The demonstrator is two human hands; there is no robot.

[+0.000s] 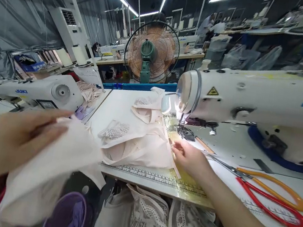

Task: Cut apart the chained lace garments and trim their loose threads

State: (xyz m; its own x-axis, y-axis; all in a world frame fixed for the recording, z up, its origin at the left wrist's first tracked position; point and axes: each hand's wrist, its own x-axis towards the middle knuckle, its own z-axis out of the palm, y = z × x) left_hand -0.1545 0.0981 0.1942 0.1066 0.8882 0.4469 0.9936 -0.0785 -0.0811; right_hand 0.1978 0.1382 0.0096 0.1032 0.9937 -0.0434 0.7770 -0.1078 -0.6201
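Holds a pale pink, thin cloth piece (52, 174) at near left, pinched between thumb and fingers of the left hand (21, 135). Rests the right hand (189, 156), with fingertips bunched, at the right edge of a pale pink, lace-trimmed fabric garment (148, 151) on the white, flat sewing table (118, 104); cannot tell whether pinching. Looks light, limp and soft in both, likely prone to creasing, perhaps fragile at the lace; best gripped along plain edges.
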